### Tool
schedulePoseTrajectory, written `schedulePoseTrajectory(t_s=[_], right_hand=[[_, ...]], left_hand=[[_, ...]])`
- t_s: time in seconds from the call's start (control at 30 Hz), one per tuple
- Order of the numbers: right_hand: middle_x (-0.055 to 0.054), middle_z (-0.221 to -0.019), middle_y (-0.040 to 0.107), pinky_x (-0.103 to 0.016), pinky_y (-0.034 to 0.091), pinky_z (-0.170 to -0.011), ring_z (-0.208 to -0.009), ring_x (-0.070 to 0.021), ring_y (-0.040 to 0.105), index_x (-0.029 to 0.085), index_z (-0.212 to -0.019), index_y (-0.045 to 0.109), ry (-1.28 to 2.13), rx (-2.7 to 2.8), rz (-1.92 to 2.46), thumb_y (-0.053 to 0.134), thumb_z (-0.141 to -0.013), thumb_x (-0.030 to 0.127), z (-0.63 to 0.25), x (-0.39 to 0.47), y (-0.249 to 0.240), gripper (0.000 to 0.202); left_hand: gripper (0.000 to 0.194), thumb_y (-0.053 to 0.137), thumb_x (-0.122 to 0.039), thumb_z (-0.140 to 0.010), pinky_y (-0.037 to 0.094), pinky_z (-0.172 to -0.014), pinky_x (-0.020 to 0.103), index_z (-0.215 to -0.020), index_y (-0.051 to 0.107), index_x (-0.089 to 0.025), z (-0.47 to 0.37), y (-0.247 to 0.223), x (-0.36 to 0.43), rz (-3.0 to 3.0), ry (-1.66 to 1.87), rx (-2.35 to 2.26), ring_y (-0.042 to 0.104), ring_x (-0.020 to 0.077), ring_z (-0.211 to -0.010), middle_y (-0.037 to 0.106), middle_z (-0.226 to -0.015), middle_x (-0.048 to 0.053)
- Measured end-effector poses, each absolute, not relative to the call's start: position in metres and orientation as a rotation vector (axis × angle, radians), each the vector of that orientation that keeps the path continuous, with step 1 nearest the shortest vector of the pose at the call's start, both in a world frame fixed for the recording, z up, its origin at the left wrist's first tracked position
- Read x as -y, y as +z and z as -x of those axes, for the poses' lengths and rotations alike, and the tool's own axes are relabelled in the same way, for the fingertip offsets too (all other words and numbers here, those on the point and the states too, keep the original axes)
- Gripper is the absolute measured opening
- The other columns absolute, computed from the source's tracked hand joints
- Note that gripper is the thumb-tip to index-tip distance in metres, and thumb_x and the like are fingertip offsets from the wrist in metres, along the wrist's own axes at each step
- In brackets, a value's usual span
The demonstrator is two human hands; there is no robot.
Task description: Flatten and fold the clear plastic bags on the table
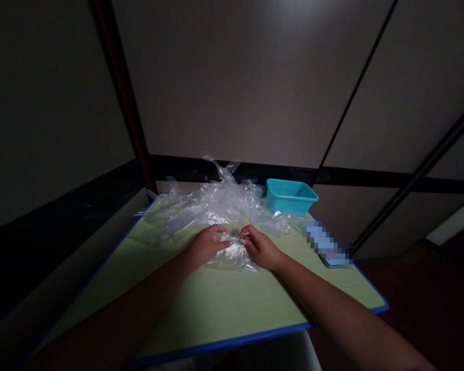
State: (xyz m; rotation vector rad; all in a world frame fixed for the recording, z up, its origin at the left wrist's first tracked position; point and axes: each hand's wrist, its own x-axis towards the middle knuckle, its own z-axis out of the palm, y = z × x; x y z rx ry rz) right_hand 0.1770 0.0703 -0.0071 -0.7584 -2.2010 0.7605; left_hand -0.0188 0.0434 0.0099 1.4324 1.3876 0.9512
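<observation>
Both hands meet over the middle of the table, at the top of a clear plastic bag point(237, 257). My left hand point(209, 245) has its thumb and fingers closed on the bag's gathered upper edge. From the other side, my right hand point(261, 249) pinches the same edge, with its fingers curled. The bag's crinkled lower part spreads on the table towards me, below the hands. Just beyond the hands lies a loose heap of clear plastic bags point(216, 203). What the bag holds, if anything, I cannot make out.
The pale green table point(216, 309) has a blue edge. A turquoise plastic basket point(292, 198) stands at the back right, beside the heap. A flat, blurred-out light blue object point(327, 247) lies at the right edge. Panelled walls point(232, 93) close off the back and left.
</observation>
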Motion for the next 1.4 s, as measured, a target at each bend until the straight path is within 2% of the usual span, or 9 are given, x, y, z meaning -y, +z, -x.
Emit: schedulePoseTrajectory(t_s=[0.2,0.33,0.47,0.53,0.63,0.8,1.0,1.2,1.4], right_hand=[[0.005,-0.064,0.047,-0.023,0.032,-0.056,-0.056,-0.0118,0.043,0.021,-0.096,0.043,0.776,2.174,0.758,0.042,-0.085,0.016,-0.177,-0.070,-0.007,0.012],[0.007,-0.060,0.043,-0.022,0.030,-0.053,-0.053,-0.0109,0.039,0.021,-0.095,0.041,0.871,2.136,0.750,0.042,-0.086,0.018,-0.178,-0.072,-0.009,0.010],[0.007,-0.059,0.039,-0.021,0.027,-0.048,-0.049,-0.0101,0.035,0.022,-0.097,0.038,1.029,2.042,0.698,0.041,-0.087,0.020,-0.177,-0.072,-0.009,0.010],[0.007,-0.060,0.039,-0.021,0.027,-0.047,-0.048,-0.0099,0.035,0.022,-0.095,0.038,1.089,2.002,0.673,0.041,-0.087,0.022,-0.177,-0.072,-0.007,0.009],[0.007,-0.060,0.039,-0.020,0.027,-0.046,-0.049,-0.0098,0.035,0.022,-0.093,0.038,1.110,1.982,0.669,0.042,-0.087,0.024,-0.176,-0.071,-0.006,0.007],[0.008,-0.058,0.038,-0.020,0.026,-0.045,-0.047,-0.0091,0.034,0.022,-0.094,0.040,1.098,1.986,0.713,0.044,-0.088,0.025,-0.175,-0.073,-0.010,0.008],[0.008,-0.057,0.039,-0.019,0.025,-0.044,-0.047,-0.0085,0.033,0.021,-0.094,0.041,1.072,1.996,0.738,0.046,-0.087,0.026,-0.174,-0.074,-0.012,0.010],[0.007,-0.058,0.042,-0.020,0.027,-0.048,-0.049,-0.0093,0.038,0.021,-0.098,0.045,0.929,2.096,0.773,0.047,-0.086,0.025,-0.176,-0.073,-0.010,0.013],[0.007,-0.059,0.046,-0.021,0.029,-0.051,-0.053,-0.0103,0.042,0.021,-0.101,0.048,0.752,2.173,0.823,0.050,-0.083,0.022,-0.177,-0.071,-0.010,0.018]], left_hand=[[0.046,0.069,-0.050,-0.054,0.033,-0.048,0.022,-0.081,0.050,-0.017,0.013,0.015,-0.042,-1.401,1.018,-1.353,0.052,0.0135,-0.049,0.057,-0.055,-0.004],[0.044,0.064,-0.052,-0.063,0.037,-0.051,0.024,-0.086,0.055,-0.016,0.008,0.027,-0.035,-1.393,1.184,-1.191,0.053,0.0135,-0.050,0.056,-0.053,-0.003],[0.046,0.064,-0.052,-0.067,0.044,-0.059,0.025,-0.092,0.053,-0.016,0.006,0.030,-0.031,-1.304,1.279,-1.049,0.060,0.0140,-0.062,0.065,-0.078,0.003],[0.048,0.064,-0.054,-0.068,0.046,-0.058,0.026,-0.095,0.048,-0.018,0.005,0.027,-0.031,-1.209,1.240,-1.083,0.062,0.0148,-0.062,0.066,-0.085,0.004],[0.050,0.063,-0.057,-0.067,0.049,-0.056,0.027,-0.094,0.045,-0.020,0.005,0.021,-0.034,-1.137,1.188,-1.139,0.063,0.0148,-0.056,0.064,-0.078,0.000],[0.052,0.066,-0.058,-0.062,0.047,-0.048,0.024,-0.093,0.049,-0.020,0.005,0.020,-0.034,-1.229,1.181,-1.200,0.059,0.0154,-0.056,0.057,-0.063,-0.004],[0.061,0.076,-0.049,-0.050,0.048,-0.052,0.027,-0.096,0.051,-0.018,0.008,0.020,-0.033,-1.220,1.074,-1.251,0.059,0.0162,-0.057,0.059,-0.065,-0.003],[0.048,0.069,-0.057,-0.054,0.045,-0.049,0.027,-0.069,0.054,-0.015,0.016,0.008,-0.044,-1.257,0.985,-1.337,0.055,0.0146,-0.051,0.055,-0.057,-0.001],[0.038,0.067,-0.051,-0.055,0.028,-0.039,0.021,-0.050,0.050,-0.017,0.023,0.003,-0.050,-1.434,0.928,-1.451,0.041,0.0099,-0.037,0.043,-0.039,-0.005]])
